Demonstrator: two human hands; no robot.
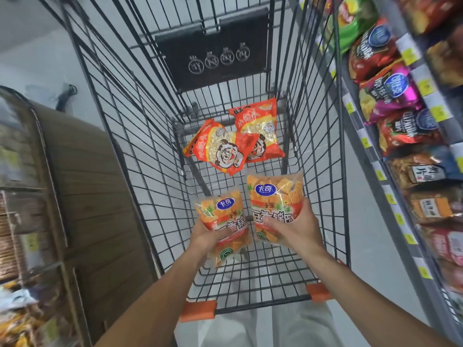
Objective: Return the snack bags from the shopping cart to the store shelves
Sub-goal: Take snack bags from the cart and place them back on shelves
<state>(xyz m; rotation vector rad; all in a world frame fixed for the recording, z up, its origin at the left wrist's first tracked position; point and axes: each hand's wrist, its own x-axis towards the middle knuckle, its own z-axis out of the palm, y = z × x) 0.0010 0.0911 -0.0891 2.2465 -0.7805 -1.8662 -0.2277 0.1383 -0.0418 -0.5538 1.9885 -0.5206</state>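
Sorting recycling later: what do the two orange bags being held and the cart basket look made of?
Orange bags: thin glossy plastic film, judging by glare, creases and see-through patches. Cart basket: dark-coated metal wire grid, probably steel; its coating looks smooth.

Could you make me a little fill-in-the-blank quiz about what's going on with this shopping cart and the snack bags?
1. The left hand and the right hand each hold one ____ snack bag.
2. The number of red snack bags lying in the cart is ____.
3. The red bags lie toward the ____ end of the cart from the person.
4. The stocked snack shelves stand on the person's ____ side.

Missing words: orange; two; far; right
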